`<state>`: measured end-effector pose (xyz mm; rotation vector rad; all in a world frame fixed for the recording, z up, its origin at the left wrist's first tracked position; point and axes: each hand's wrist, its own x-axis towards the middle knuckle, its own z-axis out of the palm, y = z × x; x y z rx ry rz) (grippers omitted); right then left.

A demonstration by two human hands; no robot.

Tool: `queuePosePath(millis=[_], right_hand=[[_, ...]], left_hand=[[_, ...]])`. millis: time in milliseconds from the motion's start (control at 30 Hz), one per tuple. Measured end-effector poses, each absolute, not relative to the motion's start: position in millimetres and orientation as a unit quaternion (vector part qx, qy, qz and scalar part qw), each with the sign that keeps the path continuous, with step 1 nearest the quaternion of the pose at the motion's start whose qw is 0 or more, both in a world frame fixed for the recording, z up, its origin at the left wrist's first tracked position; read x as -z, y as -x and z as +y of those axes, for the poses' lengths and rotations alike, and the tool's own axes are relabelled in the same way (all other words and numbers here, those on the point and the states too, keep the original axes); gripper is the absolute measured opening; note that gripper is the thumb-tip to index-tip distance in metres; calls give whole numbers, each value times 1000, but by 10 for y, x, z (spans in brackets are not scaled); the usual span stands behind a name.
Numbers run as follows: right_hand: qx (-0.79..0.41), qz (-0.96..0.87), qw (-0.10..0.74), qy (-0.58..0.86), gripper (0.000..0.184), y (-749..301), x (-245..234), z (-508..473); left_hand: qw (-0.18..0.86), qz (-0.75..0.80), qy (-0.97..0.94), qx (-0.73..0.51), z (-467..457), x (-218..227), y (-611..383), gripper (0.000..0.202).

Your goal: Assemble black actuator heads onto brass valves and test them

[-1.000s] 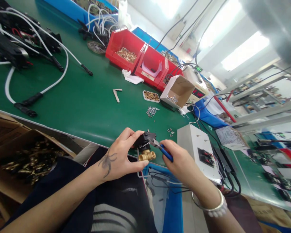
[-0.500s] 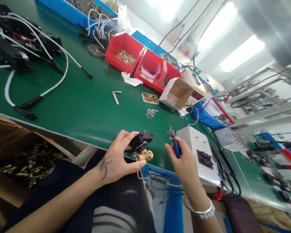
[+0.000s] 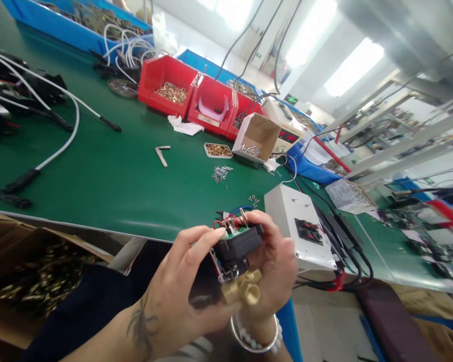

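Note:
I hold a valve assembly raised close to the camera: a black plastic actuator box (image 3: 238, 247) with red and blue wires on top, mounted on a brass fitting (image 3: 245, 288). My left hand (image 3: 181, 286) curls around its near side, thumb up against the black box. My right hand (image 3: 275, 261) wraps the far side, fingers closed over the top by the wires. The blue-handled pliers seen earlier are not visible now.
A green mat (image 3: 109, 171) covers the bench. On it lie red bins (image 3: 196, 93), a small cardboard box (image 3: 256, 136), a dish of brass parts (image 3: 218, 150), loose pins (image 3: 221, 173), white cables (image 3: 53, 151), and a white switch box (image 3: 300, 226). A carton of brass fittings (image 3: 33, 276) sits lower left.
The right hand moved off with the pliers, then came back to grip the valve. Both hands lifted and tilted the assembly toward the camera, exposing its wired top.

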<state>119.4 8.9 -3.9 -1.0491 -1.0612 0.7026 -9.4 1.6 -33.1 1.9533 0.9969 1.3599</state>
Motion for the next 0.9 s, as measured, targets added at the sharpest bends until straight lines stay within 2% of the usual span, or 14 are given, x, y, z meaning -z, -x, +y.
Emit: queuePosePath(millis=[67, 300, 500, 600, 733, 900], right_hand=[[-316, -470, 701, 434, 49, -1167, -35, 76], [-305, -516, 687, 411, 43, -1227, -154, 39], [-259, -502, 688, 455, 49, -1166, -225, 19], [-316, -445, 681, 488, 54, -1097, -140, 103], [-395, -433, 621, 521, 49, -1152, 98, 279], [-251, -659, 491, 511, 20, -1541, 115, 392]], left_hand=[[262, 372, -737, -500, -21, 315, 78, 77], [224, 362, -748, -508, -26, 250, 48, 71], [224, 359, -750, -509, -58, 227, 24, 68], [241, 390, -737, -497, -73, 220, 31, 67], [259, 450, -725, -454, 16, 243, 78, 66], [270, 475, -736, -401, 256, 395, 159, 68]])
